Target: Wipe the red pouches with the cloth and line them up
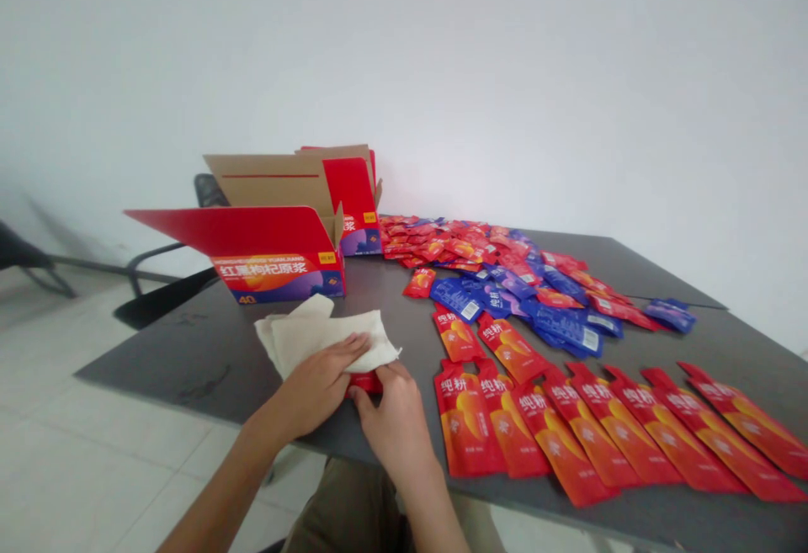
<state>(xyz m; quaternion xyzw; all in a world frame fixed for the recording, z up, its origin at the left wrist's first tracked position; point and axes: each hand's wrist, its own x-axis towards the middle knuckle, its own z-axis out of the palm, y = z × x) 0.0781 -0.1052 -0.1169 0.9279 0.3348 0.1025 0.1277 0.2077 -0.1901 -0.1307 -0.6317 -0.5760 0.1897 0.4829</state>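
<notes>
My left hand presses a white cloth down onto a red pouch near the front edge of the dark grey table. Only a small strip of that pouch shows under the cloth. My right hand pinches the pouch's near end, fingers closed on it. Just to the right lies a neat row of several red pouches, overlapping along the front edge.
A loose heap of red and blue pouches covers the table's far middle and right. Two open red cardboard boxes stand at the far left. A black chair sits beyond the table's left side. The white wall is behind.
</notes>
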